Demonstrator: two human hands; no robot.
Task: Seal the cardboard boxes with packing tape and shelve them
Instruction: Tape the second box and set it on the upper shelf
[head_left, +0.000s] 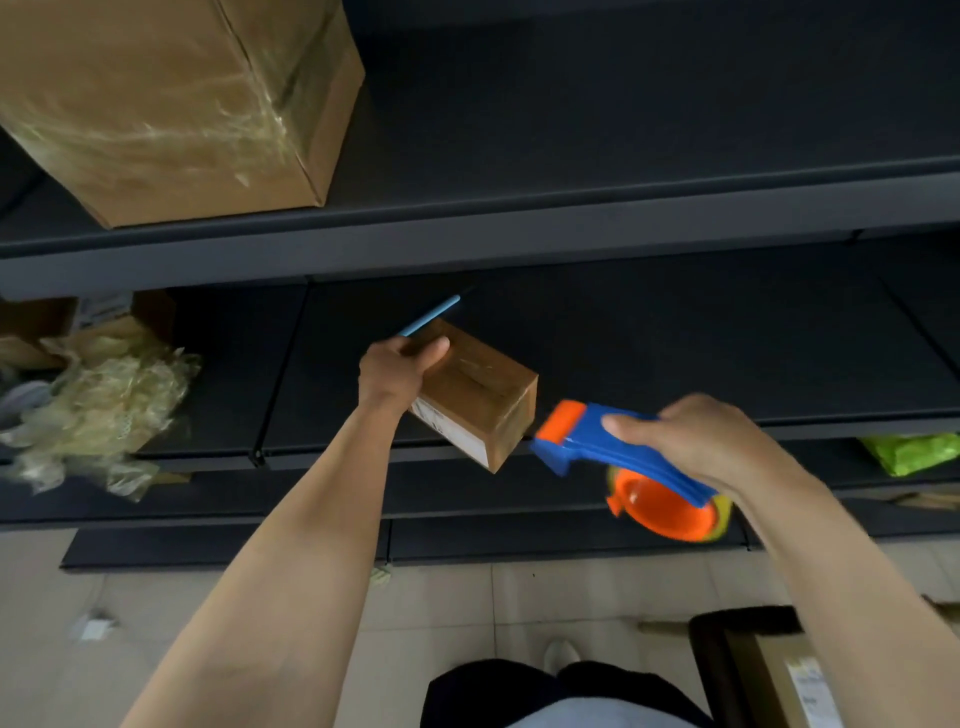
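Crumpled glossy plastic wrap (98, 405) lies at the left end of the dark matte shelf (675, 353). Over that shelf's front edge, the left hand (400, 371) clutches a small, tilted, oblong cardboard box (483, 405) and a thin blue stick (431, 314). Farther right along the edge, the right hand (696, 441) grasps a smooth blue-and-orange plastic tape dispenser (618, 457).

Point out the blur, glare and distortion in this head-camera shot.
Head view: the tape dispenser in the right hand is motion-smeared, as is the crumpled plastic wrap at left. Head view: tape on the large box shows streaky glare. Head view: the shelf edge bows from the wide lens, shelf interiors are dim, and the small box in the left hand looks fairly sharp.
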